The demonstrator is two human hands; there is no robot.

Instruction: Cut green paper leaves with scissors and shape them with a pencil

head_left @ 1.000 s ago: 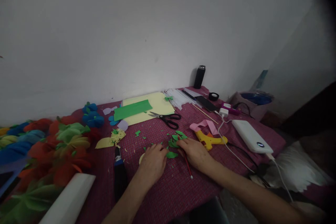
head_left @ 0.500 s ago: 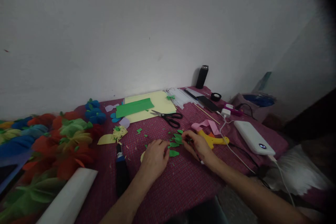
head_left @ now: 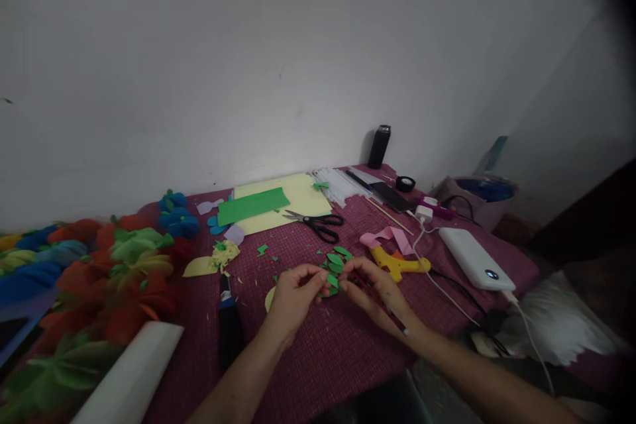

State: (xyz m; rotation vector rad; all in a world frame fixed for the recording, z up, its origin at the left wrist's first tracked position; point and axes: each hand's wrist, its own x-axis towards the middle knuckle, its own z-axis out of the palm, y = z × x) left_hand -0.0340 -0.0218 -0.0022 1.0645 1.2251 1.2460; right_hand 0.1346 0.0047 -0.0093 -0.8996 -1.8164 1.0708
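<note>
Pinched in my left hand [head_left: 298,295] is a green paper leaf [head_left: 332,281], held just above the table. My right hand [head_left: 375,288] is close on the right, its fingers closed around a dark red pencil [head_left: 390,315] that slants down toward my wrist; its fingertips come near the leaf's edge, and I cannot tell if they touch it. Behind the hands lie several loose green paper leaves [head_left: 336,260]. Black-handled scissors [head_left: 320,224] rest partly open farther back. A yellow glue gun [head_left: 397,264] lies right of my right hand, beside a curled pink strip [head_left: 390,238].
Green paper [head_left: 253,205] lies on pale yellow sheets [head_left: 303,191] near the wall. Colourful paper flowers [head_left: 134,265] crowd the left side. A white power bank [head_left: 474,258] with cables lies right. A black bottle [head_left: 379,147], a phone [head_left: 390,197] and black tape [head_left: 405,183] stand or lie behind.
My left hand has risen off the table and now pinches a green leaf. My right hand has turned, showing the pencil more fully, and the hands are closer together.
</note>
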